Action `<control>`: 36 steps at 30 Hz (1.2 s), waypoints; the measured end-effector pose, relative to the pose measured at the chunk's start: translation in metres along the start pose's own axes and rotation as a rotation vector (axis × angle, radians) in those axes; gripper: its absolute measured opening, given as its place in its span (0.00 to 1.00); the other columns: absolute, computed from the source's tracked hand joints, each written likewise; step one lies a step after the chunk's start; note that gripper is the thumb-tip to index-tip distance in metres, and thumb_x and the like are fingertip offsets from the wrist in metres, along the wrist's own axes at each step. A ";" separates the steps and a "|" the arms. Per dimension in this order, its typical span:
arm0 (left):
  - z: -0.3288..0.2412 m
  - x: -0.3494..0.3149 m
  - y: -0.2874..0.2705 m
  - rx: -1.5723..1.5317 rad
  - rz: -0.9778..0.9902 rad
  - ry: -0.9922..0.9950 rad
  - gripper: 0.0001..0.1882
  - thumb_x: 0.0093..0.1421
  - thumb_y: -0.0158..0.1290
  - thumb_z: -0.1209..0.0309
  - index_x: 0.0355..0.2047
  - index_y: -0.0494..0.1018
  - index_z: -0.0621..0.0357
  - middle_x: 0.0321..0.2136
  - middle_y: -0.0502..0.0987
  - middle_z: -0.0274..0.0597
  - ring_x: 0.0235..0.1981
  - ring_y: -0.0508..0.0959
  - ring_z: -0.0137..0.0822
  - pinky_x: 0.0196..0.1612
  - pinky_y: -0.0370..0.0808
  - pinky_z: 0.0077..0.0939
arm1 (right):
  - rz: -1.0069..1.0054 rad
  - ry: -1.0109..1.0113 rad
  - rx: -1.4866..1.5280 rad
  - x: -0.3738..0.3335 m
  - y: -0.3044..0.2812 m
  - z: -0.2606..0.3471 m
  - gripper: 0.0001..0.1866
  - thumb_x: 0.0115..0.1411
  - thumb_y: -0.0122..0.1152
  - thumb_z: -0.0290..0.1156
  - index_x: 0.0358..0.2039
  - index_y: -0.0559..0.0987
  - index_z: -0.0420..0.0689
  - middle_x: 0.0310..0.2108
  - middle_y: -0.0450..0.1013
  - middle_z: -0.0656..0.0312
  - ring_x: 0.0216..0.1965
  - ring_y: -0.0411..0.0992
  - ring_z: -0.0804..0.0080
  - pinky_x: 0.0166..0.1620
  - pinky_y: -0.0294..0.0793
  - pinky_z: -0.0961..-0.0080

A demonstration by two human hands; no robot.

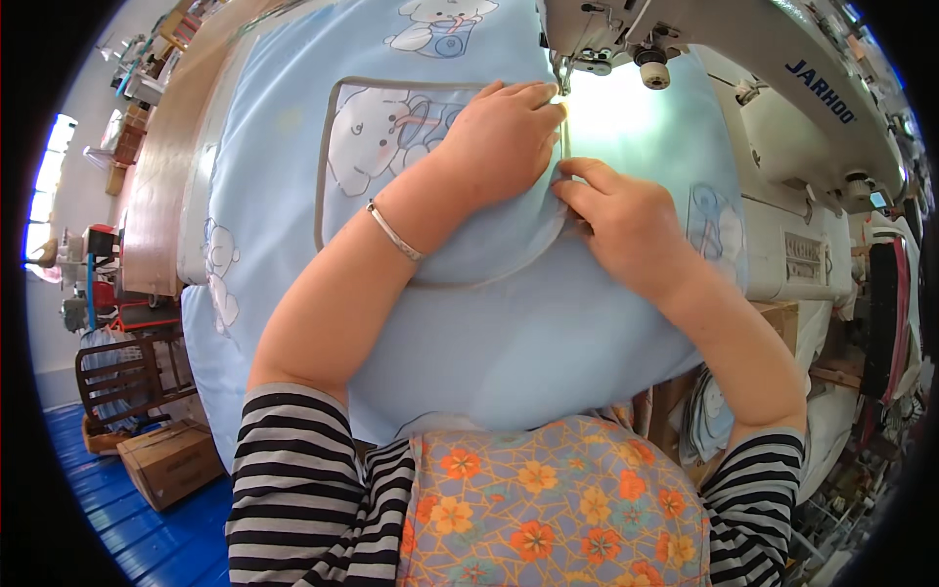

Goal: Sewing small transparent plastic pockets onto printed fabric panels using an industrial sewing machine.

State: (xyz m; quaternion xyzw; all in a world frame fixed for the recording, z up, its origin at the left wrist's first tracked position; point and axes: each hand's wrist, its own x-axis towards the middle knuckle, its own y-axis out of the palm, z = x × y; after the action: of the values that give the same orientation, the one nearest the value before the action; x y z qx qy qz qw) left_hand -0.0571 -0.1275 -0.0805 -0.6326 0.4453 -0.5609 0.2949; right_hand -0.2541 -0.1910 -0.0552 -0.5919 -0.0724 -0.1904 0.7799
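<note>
A light blue cloth (pixel 489 342) printed with white cartoon animals spreads under both hands. On top of it lies a rounded patch (pixel 364 147) of similar fabric, edged with grey binding. My left hand (pixel 504 142) rests on the patch, fingers stretched flat, fingertips just beside the presser foot (pixel 563 86) of the sewing machine (pixel 753 78). Closer to me, my right hand (pixel 621 220) is closed, thumb and forefinger pinching the patch's bound right edge. That edge runs up toward the needle area, where a bright lamp glares on the cloth. The right hand's other fingers are partly hidden.
A wooden tabletop (pixel 181 166) borders the cloth at left. On the blue floor stand a cardboard box (pixel 173 463) and a dark slatted chair (pixel 122 377). The machine's arm overhangs the upper right. Folded printed pieces (pixel 706 416) sit below the table at right.
</note>
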 end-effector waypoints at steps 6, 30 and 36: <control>0.005 -0.045 -0.066 -0.310 0.062 -0.344 0.16 0.60 0.51 0.71 0.50 0.75 0.56 0.55 0.72 0.46 0.56 0.71 0.48 0.57 0.69 0.36 | -0.120 -0.049 -0.037 0.003 0.008 -0.012 0.20 0.40 0.61 0.15 0.38 0.80 0.42 0.47 0.76 0.60 0.35 0.78 0.62 0.38 0.79 0.71; -0.011 -0.156 -0.117 0.270 -0.181 -0.305 0.25 0.50 0.55 0.82 0.51 0.73 0.57 0.50 0.75 0.45 0.54 0.73 0.46 0.60 0.66 0.41 | -0.156 -0.115 -0.091 -0.008 0.012 -0.003 0.20 0.42 0.62 0.14 0.38 0.80 0.42 0.45 0.78 0.60 0.36 0.78 0.64 0.38 0.80 0.73; -0.013 -0.159 -0.101 0.184 -0.088 -0.248 0.16 0.48 0.53 0.84 0.37 0.79 0.57 0.41 0.79 0.34 0.45 0.78 0.36 0.58 0.69 0.44 | -0.152 -0.112 -0.058 -0.013 0.007 0.000 0.21 0.40 0.62 0.13 0.38 0.80 0.41 0.46 0.77 0.58 0.36 0.78 0.63 0.38 0.81 0.74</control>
State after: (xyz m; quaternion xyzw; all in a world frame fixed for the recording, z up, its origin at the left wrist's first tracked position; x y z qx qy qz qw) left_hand -0.0418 0.0595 -0.0612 -0.6861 0.3240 -0.5294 0.3795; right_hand -0.2636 -0.1872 -0.0659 -0.6167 -0.1551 -0.2179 0.7404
